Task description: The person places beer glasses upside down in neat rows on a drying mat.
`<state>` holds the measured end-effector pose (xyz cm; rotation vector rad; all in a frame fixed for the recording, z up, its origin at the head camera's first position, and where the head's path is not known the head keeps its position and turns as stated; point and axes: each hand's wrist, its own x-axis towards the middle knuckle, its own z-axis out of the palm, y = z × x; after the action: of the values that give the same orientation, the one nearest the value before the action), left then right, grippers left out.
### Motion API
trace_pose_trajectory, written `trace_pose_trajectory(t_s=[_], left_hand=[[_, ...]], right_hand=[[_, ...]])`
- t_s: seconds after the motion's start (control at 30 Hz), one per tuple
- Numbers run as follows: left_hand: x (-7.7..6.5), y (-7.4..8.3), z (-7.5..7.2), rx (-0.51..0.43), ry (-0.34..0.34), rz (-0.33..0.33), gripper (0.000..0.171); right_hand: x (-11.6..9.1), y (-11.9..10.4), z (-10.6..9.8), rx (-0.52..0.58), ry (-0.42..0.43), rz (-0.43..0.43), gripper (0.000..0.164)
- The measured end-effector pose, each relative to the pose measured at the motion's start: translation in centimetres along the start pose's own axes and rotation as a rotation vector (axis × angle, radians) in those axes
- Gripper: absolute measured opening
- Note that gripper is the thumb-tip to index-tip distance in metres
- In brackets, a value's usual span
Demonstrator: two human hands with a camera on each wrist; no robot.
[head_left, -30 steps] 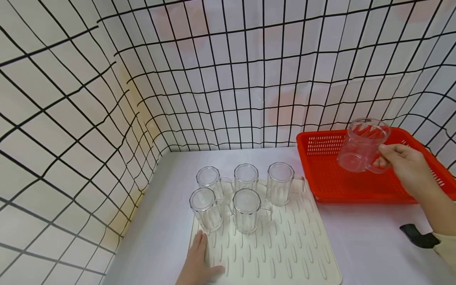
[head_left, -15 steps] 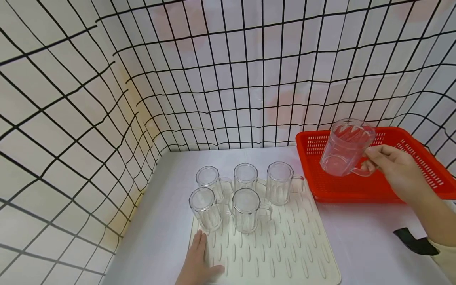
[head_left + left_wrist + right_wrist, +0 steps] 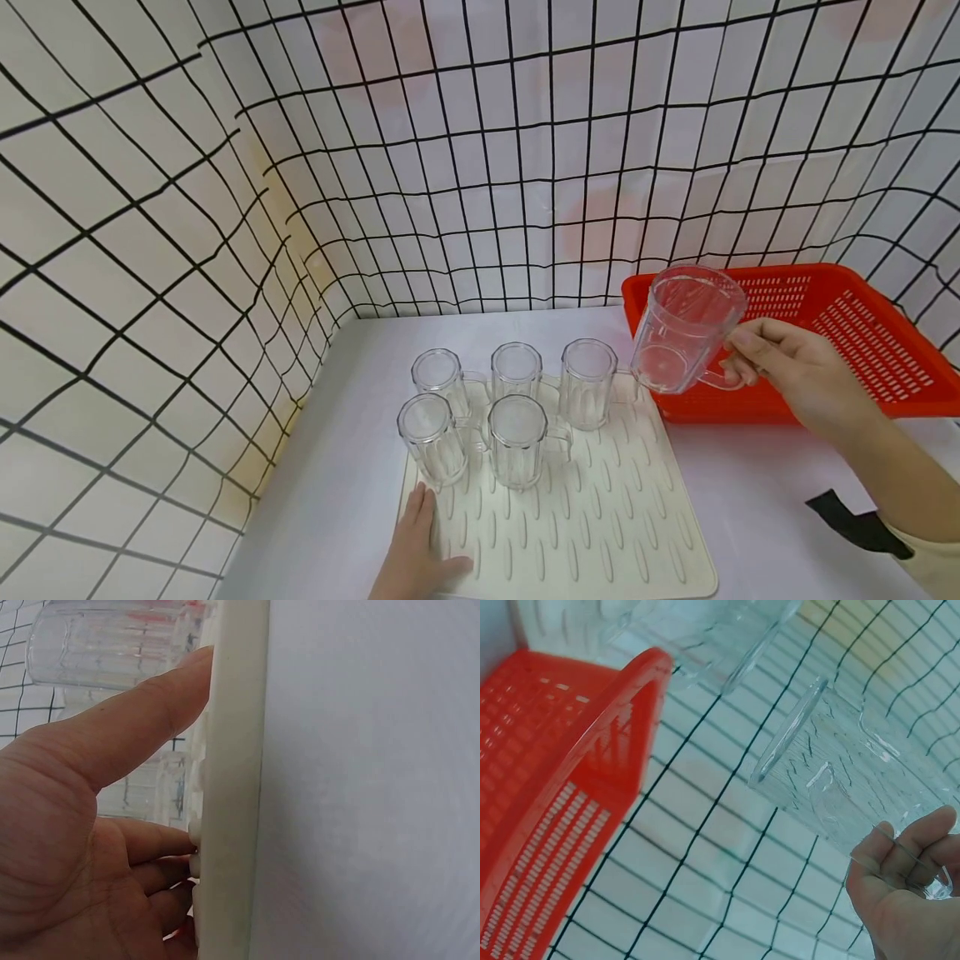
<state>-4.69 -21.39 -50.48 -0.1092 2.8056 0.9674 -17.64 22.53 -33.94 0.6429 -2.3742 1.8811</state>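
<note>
A clear glass mug (image 3: 686, 329), tilted, hangs in the air over the left end of the red basket (image 3: 720, 410). My right hand (image 3: 798, 375) pinches it by the handle; the right wrist view also has this mug (image 3: 840, 765) beside the basket wall. Several similar mugs stand upright in two rows on the cream ribbed mat (image 3: 592, 533), among them a front mug (image 3: 517, 442) and a back right mug (image 3: 588, 387). My left hand (image 3: 420, 550) rests on the mat's left edge with fingers extended, just short of the front left mug (image 3: 437, 442).
Black wire grid (image 3: 480, 167) walls rise behind and to the left of the white table (image 3: 322, 467). The basket stands against the back grid, right of the mat. A black band (image 3: 858, 525) is by my right sleeve.
My right hand has carried the mug left and slightly down, from over the basket's middle to its left end near the mat. My left hand stays put.
</note>
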Motion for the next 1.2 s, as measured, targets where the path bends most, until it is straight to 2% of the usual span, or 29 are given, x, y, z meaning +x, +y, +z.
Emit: trace_pose_trajectory(t_s=[0.13, 0.5, 0.87, 1.2], left_hand=[[0.0, 0.0, 0.0, 0.004, 0.000, -0.003, 0.113], [-0.2, -0.1, 0.0, -0.020, 0.010, 0.014, 0.112], [-0.2, -0.1, -0.2, -0.035, 0.011, 0.012, 0.113], [-0.2, 0.0, -0.4, -0.059, -0.007, -0.007, 0.115]], right_hand=[[-0.3, -0.5, 0.9, -0.046, -0.032, -0.010, 0.015], [-0.7, -1.5, 3.7, -0.025, -0.159, -0.028, 0.012], [-0.9, -1.5, 5.9, 0.071, -0.279, -0.046, 0.011], [-1.1, -1.6, 7.1, 0.142, -0.392, -0.059, 0.012]])
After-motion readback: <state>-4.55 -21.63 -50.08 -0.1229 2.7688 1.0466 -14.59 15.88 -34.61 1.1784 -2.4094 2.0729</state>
